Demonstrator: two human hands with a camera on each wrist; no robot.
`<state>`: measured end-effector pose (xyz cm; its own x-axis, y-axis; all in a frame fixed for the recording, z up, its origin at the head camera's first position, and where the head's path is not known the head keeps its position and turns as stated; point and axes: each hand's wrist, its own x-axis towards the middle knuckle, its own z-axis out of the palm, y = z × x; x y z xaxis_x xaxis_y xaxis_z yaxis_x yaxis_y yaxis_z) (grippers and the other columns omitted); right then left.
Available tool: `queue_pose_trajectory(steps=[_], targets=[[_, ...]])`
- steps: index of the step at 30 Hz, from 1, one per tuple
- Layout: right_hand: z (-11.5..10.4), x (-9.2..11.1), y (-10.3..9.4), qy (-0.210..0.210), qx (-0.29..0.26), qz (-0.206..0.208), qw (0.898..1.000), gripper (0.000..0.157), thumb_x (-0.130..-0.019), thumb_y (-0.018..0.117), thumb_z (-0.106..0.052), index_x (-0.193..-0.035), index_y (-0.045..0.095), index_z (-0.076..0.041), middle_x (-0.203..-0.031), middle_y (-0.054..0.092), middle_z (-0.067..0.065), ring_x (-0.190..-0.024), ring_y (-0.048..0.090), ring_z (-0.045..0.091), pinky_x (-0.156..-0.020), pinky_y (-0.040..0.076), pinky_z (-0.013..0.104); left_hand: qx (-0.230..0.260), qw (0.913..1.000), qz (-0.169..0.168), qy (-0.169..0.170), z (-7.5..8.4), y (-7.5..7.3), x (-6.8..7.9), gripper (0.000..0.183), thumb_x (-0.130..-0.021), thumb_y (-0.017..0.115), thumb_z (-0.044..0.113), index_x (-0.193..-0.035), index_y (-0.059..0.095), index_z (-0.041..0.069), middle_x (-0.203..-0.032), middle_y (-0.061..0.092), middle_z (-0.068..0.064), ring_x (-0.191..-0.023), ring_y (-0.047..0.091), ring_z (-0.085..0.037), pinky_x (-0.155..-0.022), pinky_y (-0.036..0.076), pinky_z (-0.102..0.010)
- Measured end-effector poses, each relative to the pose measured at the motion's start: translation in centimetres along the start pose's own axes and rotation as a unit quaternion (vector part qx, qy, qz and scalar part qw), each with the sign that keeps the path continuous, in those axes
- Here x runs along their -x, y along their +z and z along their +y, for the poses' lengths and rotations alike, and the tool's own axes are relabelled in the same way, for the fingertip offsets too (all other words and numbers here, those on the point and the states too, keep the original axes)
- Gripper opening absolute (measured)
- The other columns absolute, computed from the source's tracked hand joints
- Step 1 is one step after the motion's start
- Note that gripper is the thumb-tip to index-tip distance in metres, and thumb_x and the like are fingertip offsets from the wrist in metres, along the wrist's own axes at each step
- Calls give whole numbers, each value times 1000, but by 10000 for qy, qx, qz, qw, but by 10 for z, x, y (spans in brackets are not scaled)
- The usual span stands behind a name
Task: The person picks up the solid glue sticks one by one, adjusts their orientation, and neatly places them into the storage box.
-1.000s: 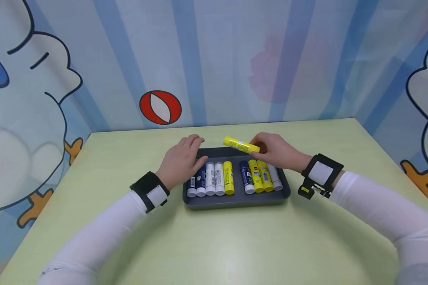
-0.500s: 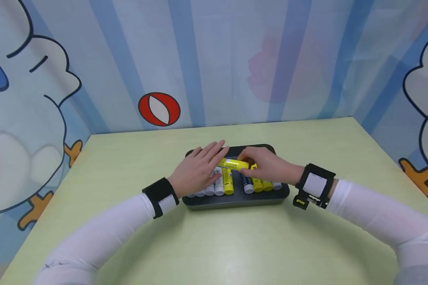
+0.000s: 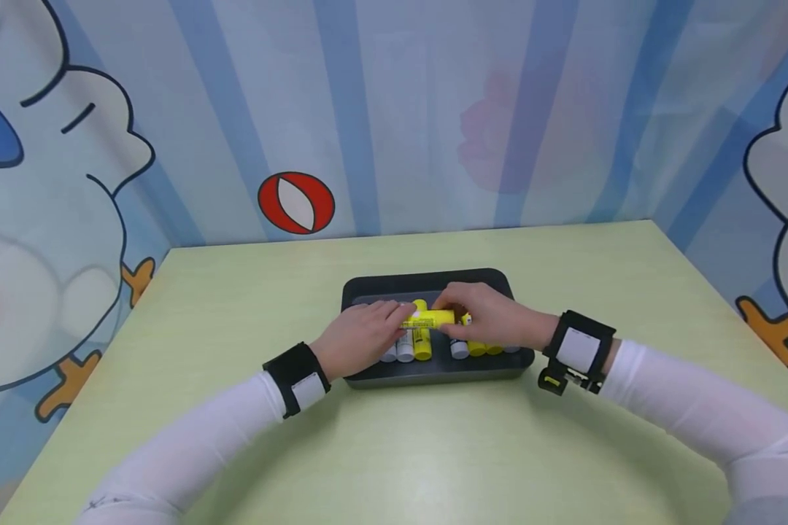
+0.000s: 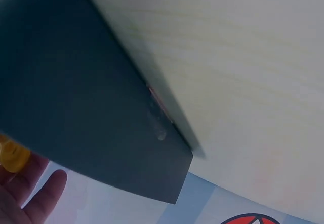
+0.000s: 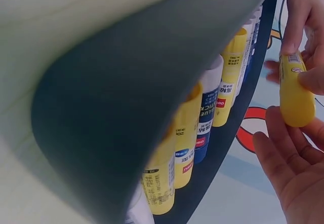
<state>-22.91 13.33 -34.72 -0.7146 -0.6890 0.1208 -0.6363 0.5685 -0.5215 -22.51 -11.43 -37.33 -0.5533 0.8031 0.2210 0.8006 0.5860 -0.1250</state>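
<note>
A yellow glue stick [image 3: 433,319] lies crosswise above the dark grey tray [image 3: 433,373], held from both ends. My right hand [image 3: 489,313] grips its right end between thumb and fingers. My left hand [image 3: 361,337] pinches the other end. From the right wrist view, the left hand [image 5: 304,19] comes down on the glue stick [image 5: 293,95] from the top, and the right hand [image 5: 296,173] holds it from below. In the left wrist view only a yellow end [image 4: 13,155] and some fingers [image 4: 48,193] show past the tray's wall [image 4: 91,97].
Glue sticks stand in two groups in the tray, among them a yellow one [image 5: 230,77], a blue one [image 5: 206,110] and white ones, partly hidden by my hands. The pale table [image 3: 433,452] surrounds the tray; a printed curtain [image 3: 420,109] rises behind it.
My right hand has brought the yellow glue stick down and left over the tray. My left hand has moved right and now holds its other end.
</note>
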Motion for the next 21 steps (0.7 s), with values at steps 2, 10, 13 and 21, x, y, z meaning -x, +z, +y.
queue_pose_trajectory(steps=[2,10,13,21], targets=[[0,0,0,4,-45,31,10000,24,-92,68,-13,-114,63,-4,-98,59,0,-83,56,20,-73,50,29,111,9999,-43,-83,2,-1,1,45,-94,66,24,-132,48,7,-114,62,-8,-97,62,-18,-87,52,-30],[-1,1,1,181,-555,409,9975,29,-91,70,-14,-117,63,-3,-98,61,1,-82,54,21,-74,51,32,1103,9903,-219,-811,9,-5,5,45,-98,60,24,-136,46,5,-114,62,-7,-87,58,-15,-86,52,-29],[-2,-1,3,361,-940,644,9928,30,-91,69,-13,-118,63,-2,-101,62,3,-84,54,21,-76,52,33,1518,9823,-157,-1084,12,-6,6,45,-99,58,25,-137,46,4,-122,61,-9,-93,59,-16,-90,51,-32],[-12,-5,10,1029,-2547,1150,9546,39,-96,62,-13,-130,51,4,-117,59,18,-103,62,28,-86,53,38,2943,9348,14,-1986,24,-13,1,41,-100,55,24,-136,48,4,-110,62,-6,-87,57,-16,-81,53,-30]])
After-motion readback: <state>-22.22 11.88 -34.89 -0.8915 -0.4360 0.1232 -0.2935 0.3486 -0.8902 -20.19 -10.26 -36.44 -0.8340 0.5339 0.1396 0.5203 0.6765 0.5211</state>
